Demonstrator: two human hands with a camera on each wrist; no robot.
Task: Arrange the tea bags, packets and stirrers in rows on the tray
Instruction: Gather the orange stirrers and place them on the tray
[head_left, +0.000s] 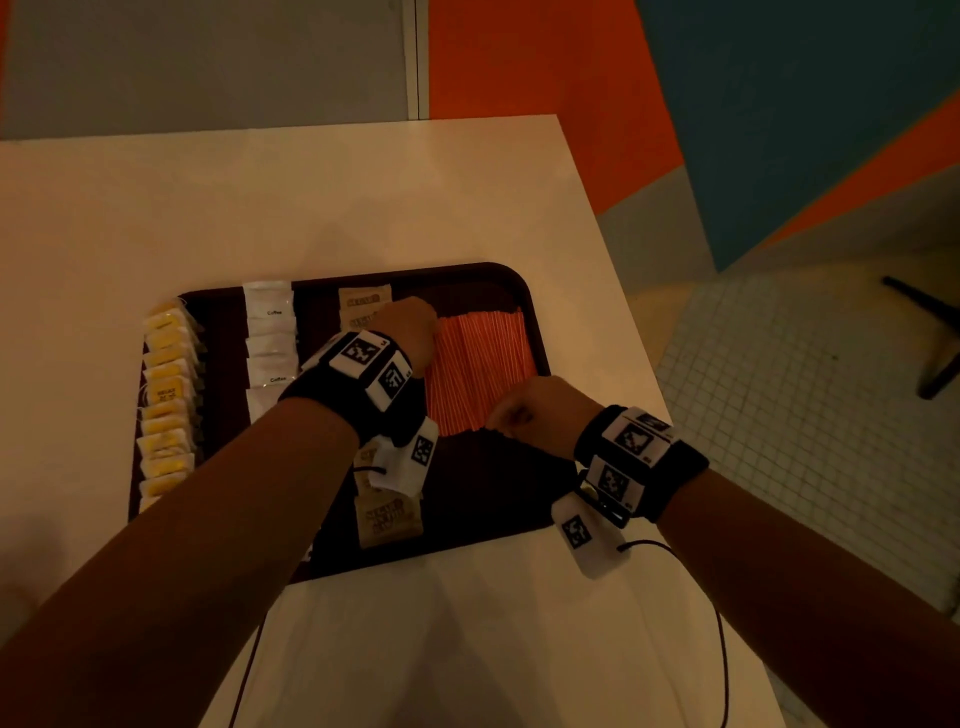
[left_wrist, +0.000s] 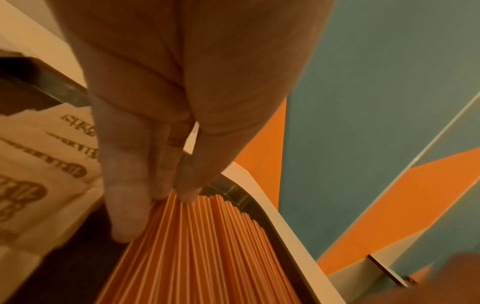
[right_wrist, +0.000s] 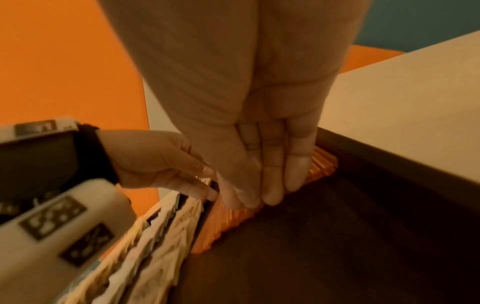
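While the left hand (head_left: 410, 327) lays straight fingers (left_wrist: 124, 205) on the far ends of the orange stirrers (head_left: 480, 369), an open grip, the right hand (head_left: 540, 410) presses flat fingers (right_wrist: 270, 185) on their near ends. Left of both, brown packets (head_left: 387, 519), white packets (head_left: 270, 332) and yellow tea bags (head_left: 166, 395) line the dark tray (head_left: 537, 322) on the table (head_left: 311, 208).

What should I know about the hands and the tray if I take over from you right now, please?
Left hand: straight fingers press the far ends of the orange stirrers.
Right hand: straight fingers press their near ends.
Done: on the tray, rows of yellow tea bags, white coffee packets and brown packets.
Left: square up the stirrer row, then let go.
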